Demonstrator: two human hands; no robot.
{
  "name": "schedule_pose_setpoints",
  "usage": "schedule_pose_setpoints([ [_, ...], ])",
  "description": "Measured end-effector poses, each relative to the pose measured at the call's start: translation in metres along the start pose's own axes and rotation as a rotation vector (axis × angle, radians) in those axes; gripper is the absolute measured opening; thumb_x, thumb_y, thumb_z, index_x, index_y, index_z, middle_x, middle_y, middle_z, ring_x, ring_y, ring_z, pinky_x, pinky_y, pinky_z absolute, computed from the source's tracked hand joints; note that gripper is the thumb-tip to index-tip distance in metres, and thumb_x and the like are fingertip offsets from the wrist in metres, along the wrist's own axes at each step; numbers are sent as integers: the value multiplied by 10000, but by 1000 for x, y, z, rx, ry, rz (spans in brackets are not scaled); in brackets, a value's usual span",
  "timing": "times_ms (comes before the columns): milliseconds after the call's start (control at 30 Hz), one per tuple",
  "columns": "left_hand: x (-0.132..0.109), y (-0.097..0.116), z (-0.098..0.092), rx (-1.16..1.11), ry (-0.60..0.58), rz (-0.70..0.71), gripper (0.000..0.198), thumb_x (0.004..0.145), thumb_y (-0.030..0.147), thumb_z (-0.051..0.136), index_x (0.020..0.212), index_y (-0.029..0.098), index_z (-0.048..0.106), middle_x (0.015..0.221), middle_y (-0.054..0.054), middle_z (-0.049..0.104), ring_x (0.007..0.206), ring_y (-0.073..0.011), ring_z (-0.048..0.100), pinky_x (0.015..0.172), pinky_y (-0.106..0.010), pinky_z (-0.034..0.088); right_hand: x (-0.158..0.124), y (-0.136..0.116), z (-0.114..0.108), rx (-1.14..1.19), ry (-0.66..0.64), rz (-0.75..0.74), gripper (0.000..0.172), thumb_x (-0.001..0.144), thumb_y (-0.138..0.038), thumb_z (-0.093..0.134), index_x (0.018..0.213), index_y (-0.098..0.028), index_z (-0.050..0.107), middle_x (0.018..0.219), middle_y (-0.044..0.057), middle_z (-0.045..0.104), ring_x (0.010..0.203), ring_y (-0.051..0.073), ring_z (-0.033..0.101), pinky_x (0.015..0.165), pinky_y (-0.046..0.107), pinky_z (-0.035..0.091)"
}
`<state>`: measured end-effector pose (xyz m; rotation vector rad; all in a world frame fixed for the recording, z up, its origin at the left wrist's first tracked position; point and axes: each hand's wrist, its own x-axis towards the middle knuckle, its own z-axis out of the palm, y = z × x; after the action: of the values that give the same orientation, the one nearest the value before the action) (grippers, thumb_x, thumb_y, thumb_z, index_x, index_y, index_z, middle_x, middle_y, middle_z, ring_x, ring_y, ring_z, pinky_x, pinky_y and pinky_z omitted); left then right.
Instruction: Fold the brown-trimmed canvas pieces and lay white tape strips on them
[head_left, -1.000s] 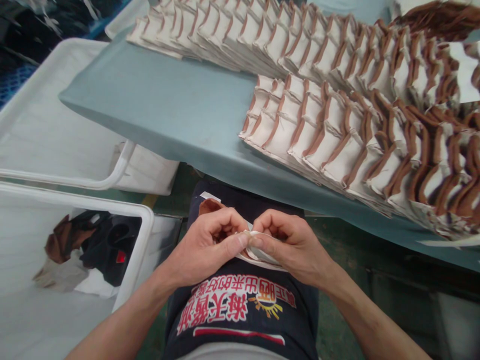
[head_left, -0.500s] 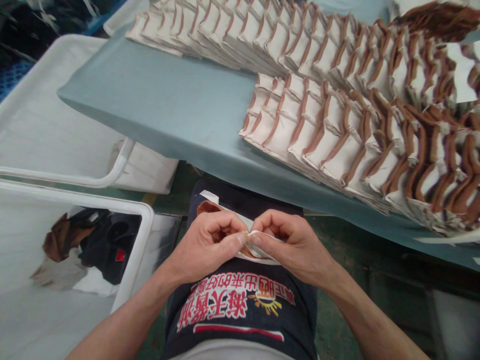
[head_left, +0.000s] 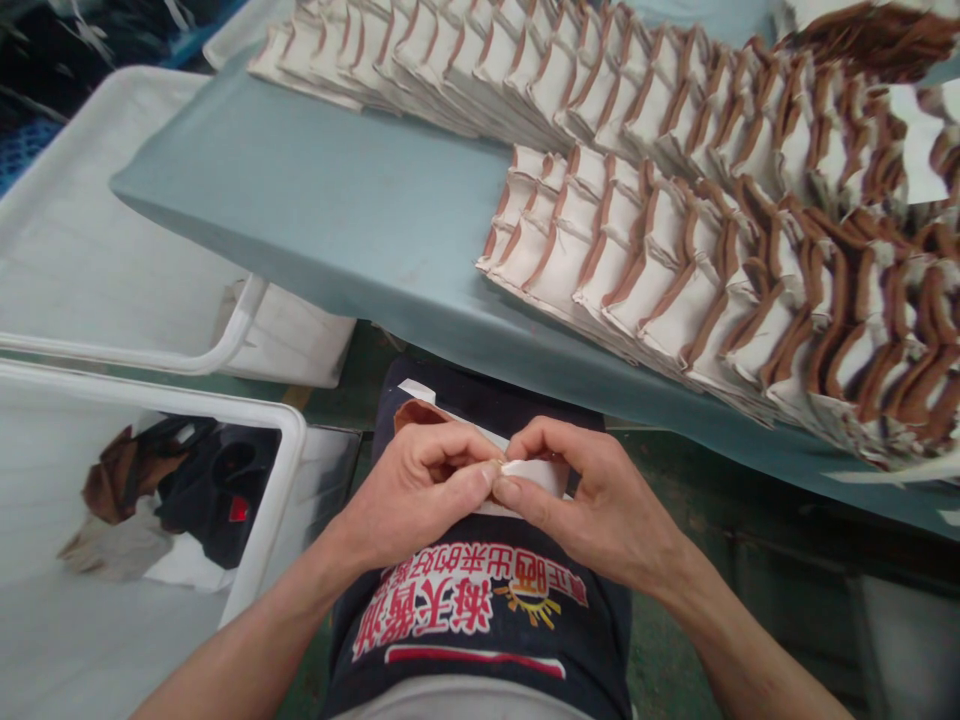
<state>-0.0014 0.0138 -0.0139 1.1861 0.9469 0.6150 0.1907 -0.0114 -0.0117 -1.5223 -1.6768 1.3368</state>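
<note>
Over my lap, a brown and white fabric piece (head_left: 421, 411) lies across the dark printed apron (head_left: 480, 620). My left hand (head_left: 427, 485) pinches the piece near its middle, thumb pressed against the fingers. Right beside it, with fingertips almost touching, my right hand (head_left: 574, 485) pinches the same piece at its white edge. A white flap shows between the right thumb and forefinger. Much of the piece is hidden by both hands, and the exact spot under the fingertips is too small to make out.
Ahead stands a table with a blue-grey cover (head_left: 322, 200). Two long rows of stacked white and brown fabric pieces (head_left: 652, 270) lie on it. At the left is a white bin (head_left: 296, 440) holding dark, brown and white cloth scraps (head_left: 214, 480); another white bin (head_left: 255, 310) stands behind it.
The right thumb and fingers have shifted slightly along the piece, and its white part now stands up between them. My left hand stays nearly in place.
</note>
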Motion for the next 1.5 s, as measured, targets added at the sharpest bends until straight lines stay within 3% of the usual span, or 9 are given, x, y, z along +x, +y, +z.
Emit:
schedule_pose_setpoints([
  [267,1,2,1,-8,-46,-65,150,800,242,671,709,134,723,617,-4,642,543,-108,511,524,-206,434,-4,0,-2,75,-2,4,164,915,-350,691,856,-197,684,718,-17,666,611,115,552,562,233,407],
  [433,1,-3,4,0,47,-6,129,778,222,649,675,151,682,640,-12,671,571,-129,582,536,-214,464,-4,6,1,123,-23,47,201,934,-391,674,907,-192,685,593,-66,518,520,93,425,487,229,307],
  [667,1,-9,11,110,195,66,141,748,214,595,622,163,630,584,15,608,531,-122,530,515,-224,426,-3,12,6,116,-57,42,297,959,-395,633,745,-190,617,607,-50,544,542,90,411,506,230,307],
  [867,4,-10,15,157,235,109,169,744,198,575,581,169,608,572,13,604,513,-108,504,489,-217,381,-2,11,9,26,-8,-102,227,917,-260,586,700,-201,554,552,-66,487,484,73,370,482,231,262],
  [1133,6,-24,14,237,229,151,160,749,202,595,603,148,630,554,25,555,471,-80,438,452,-201,313,2,23,14,72,-27,-65,201,857,-252,575,667,-209,522,512,-78,418,467,77,322,457,230,232],
  [1300,8,-31,11,-37,167,-5,141,716,246,582,596,172,577,547,33,541,489,-101,461,469,-215,364,6,25,16,247,-79,-43,264,872,-334,596,656,-216,501,527,-70,431,481,83,322,458,226,244],
  [1400,10,-38,11,-251,100,-101,160,735,294,585,624,181,566,507,59,482,442,-86,369,433,-217,285,7,24,16,383,-98,-25,279,867,-357,614,661,-216,489,560,-61,460,497,81,335,458,214,261],
  [1500,10,-43,11,-325,57,-138,178,739,315,611,636,178,564,522,55,489,457,-84,348,449,-226,249,5,27,16,416,-103,17,284,866,-370,631,672,-213,495,577,-54,478,507,82,344,465,211,275],
])
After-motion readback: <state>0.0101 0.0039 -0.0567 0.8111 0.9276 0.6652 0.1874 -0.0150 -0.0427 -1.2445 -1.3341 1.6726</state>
